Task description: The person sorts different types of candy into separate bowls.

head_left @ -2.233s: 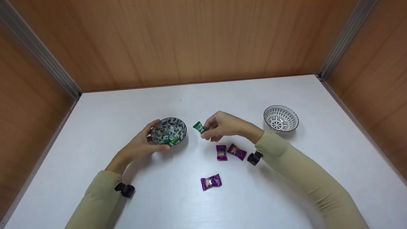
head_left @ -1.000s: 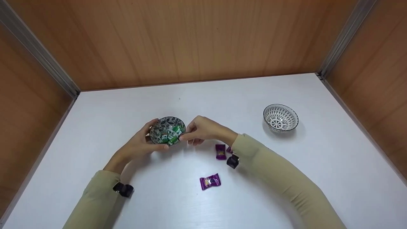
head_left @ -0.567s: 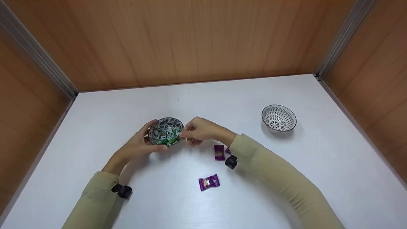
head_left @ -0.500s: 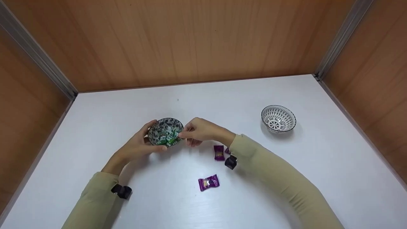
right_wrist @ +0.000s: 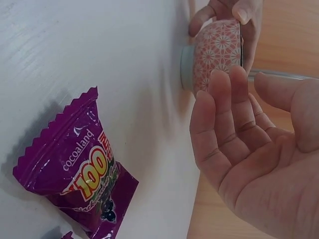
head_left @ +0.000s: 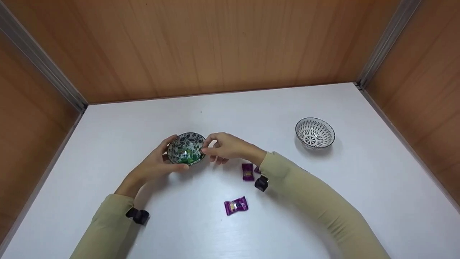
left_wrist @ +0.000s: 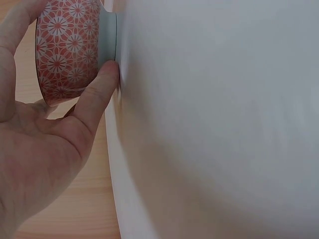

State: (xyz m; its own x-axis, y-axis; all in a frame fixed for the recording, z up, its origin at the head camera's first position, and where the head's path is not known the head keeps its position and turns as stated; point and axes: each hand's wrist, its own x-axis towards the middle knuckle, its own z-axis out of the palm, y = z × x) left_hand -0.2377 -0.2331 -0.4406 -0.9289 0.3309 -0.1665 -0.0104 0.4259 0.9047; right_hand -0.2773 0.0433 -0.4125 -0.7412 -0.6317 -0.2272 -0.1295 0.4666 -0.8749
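My left hand (head_left: 154,162) holds the small bowl (head_left: 185,142), with its thumb on the near side and fingers around the left rim. The bowl has a dark floral inside, a red-and-white flower pattern outside and a pale foot, best seen in the left wrist view. Green-wrapped candies (head_left: 188,157) lie in it, blurred together by glare. My right hand (head_left: 224,145) is at the bowl's right rim. In the right wrist view, its thumb stands apart from the loosely bent fingers (right_wrist: 219,124), and nothing shows between them.
Purple-wrapped candies lie on the white table (head_left: 187,226): one candy (head_left: 236,205) in front, another candy (head_left: 248,172) below the right hand, and a third (head_left: 257,169) mostly hidden by the right sleeve. A black-and-white bowl (head_left: 315,133) stands at right. Wooden panels (head_left: 215,46) enclose the table.
My right hand has carried a green candy leftward to the bowl and let it go there; thumb and index finger have just spread. The left hand has stayed on the bowl.
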